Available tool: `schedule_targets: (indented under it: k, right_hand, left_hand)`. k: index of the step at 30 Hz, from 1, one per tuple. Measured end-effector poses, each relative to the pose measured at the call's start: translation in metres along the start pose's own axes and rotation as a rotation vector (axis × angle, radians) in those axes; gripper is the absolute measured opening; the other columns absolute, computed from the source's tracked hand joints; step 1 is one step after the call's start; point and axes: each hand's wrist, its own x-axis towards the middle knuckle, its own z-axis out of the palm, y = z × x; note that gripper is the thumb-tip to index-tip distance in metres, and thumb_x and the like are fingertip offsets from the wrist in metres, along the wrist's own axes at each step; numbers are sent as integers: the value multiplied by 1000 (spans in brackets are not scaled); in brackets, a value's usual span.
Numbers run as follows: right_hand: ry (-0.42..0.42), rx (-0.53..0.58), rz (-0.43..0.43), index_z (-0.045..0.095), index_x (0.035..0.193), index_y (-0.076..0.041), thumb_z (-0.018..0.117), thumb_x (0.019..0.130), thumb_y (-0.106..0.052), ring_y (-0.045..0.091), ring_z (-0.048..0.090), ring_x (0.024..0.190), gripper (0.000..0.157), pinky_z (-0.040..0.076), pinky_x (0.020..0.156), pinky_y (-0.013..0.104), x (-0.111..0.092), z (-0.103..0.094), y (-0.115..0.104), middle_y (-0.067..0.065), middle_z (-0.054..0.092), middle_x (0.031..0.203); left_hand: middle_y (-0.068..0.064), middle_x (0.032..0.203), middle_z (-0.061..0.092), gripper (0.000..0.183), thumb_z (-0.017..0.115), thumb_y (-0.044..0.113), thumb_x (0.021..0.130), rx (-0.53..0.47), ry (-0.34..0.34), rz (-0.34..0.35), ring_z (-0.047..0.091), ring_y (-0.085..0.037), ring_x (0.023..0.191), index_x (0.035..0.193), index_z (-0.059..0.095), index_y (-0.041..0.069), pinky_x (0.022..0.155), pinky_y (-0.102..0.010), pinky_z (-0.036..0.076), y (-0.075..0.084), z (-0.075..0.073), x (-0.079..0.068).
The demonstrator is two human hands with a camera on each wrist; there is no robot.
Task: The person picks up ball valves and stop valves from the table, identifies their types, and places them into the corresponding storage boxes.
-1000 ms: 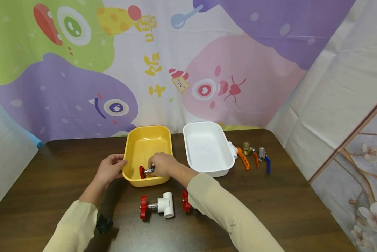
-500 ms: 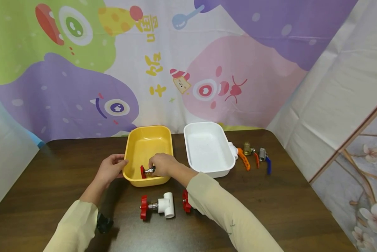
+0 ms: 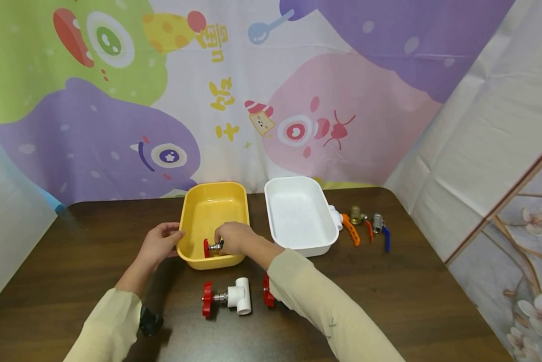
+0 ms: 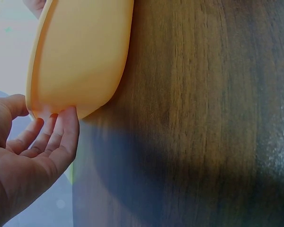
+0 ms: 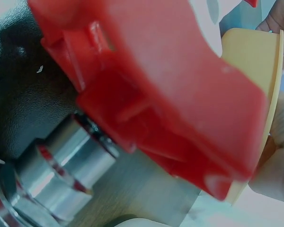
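Observation:
My left hand [image 3: 159,245] pinches the left rim of the yellow tray [image 3: 188,213]; in the left wrist view the thumb and fingertips of the left hand [image 4: 42,142] meet its wall. Inside the front of that tray, my right hand [image 3: 236,237] holds a small valve with a red handwheel and metal stem [image 3: 213,247]. The valve's far end is hidden by the fingers. In the right wrist view the right hand [image 5: 278,151] is partly hidden behind the tray wall and a large red handwheel [image 5: 180,90] close to the camera.
A white tee-shaped valve with red handwheel [image 3: 228,296] lies before the yellow tray. Another red handwheel [image 3: 267,290] shows beside the right sleeve. A white tray [image 3: 300,213] stands right, with an orange-handled valve [image 3: 350,229], a brass valve [image 3: 355,215] and a blue-handled valve [image 3: 381,231] beyond.
Both hands stay in almost the same place, still at the yellow tray and the valve. The whole view has shifted very slightly.

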Motion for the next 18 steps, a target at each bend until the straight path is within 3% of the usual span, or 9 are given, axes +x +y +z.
schedule_targets:
  k: [18]
  right_hand:
    - [14, 15, 0, 67, 107, -24, 70, 83, -34, 10, 58, 104, 27, 50, 81, 25, 2, 2, 0, -8, 64, 112]
  left_hand:
    - [-27, 129, 46, 51, 49, 24, 97, -9, 6, -4, 57, -33, 106, 136, 35, -6, 78, -37, 56, -3, -1, 1]
